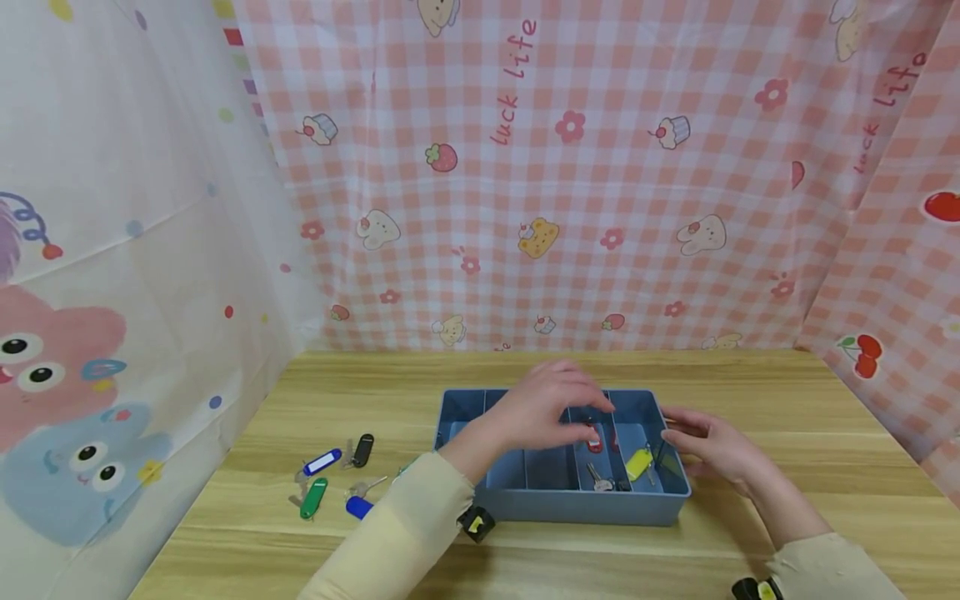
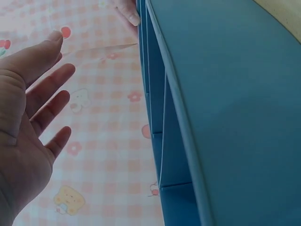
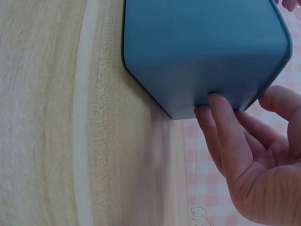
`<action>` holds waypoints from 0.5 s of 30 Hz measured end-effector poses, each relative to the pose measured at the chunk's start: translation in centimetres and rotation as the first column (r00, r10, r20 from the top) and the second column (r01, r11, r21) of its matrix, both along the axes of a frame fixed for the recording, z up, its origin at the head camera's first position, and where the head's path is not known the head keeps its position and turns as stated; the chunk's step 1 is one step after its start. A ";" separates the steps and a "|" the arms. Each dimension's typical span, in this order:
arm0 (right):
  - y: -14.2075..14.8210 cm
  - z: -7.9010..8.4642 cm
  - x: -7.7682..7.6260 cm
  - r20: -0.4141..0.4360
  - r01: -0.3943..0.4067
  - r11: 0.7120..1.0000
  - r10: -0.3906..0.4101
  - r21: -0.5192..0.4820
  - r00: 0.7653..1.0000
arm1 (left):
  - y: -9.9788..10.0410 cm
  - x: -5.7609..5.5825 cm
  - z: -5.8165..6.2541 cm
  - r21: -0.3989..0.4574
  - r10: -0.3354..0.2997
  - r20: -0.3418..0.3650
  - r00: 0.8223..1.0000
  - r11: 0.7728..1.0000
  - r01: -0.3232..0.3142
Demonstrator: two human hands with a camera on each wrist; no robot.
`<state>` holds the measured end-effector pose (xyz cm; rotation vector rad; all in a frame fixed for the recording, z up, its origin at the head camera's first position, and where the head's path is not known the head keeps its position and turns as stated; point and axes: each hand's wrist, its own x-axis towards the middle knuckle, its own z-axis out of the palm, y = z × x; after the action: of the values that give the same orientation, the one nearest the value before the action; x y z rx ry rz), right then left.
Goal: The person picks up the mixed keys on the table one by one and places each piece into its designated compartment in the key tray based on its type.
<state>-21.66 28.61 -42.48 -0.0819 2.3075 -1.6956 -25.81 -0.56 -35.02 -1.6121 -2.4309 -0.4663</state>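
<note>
A blue-grey divided box [image 1: 585, 507] stands on the table. Above its middle compartments hovers my left hand [image 1: 551, 406], thumb and fingers spread apart with nothing between them; the left wrist view shows the palm and separate fingers. My right hand [image 1: 712, 446] is at the box's right end. In the right wrist view its extended fingers [image 3: 228, 136] rest against the outer end wall, the thumb near the rim. A key with a yellow tag [image 1: 639, 464] lies in the rightmost compartment. One compartment over are a red key tag [image 1: 594, 437] and a metal key [image 1: 599, 479].
Left of the box, loose tagged keys lie on the wooden table [image 1: 247, 533]: a black tag [image 1: 363, 450], a green tag [image 1: 313, 498] and blue tags, one [image 1: 322, 462] with a white label. The left sleeve [image 1: 408, 521] partly covers this area. Patterned cloths [image 1: 570, 192] hang around the table.
</note>
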 end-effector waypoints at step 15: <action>-0.1 0.0 0.1 -0.007 -0.014 1.000 0.014 -0.012 1.000 | -2.1 1.6 -0.4 -0.005 0.051 0.007 0.999 0.999 -0.051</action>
<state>-21.58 28.50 -42.44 -0.1066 2.2959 -1.7055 -24.21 -2.63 -35.38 -1.5492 -2.4733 -0.4598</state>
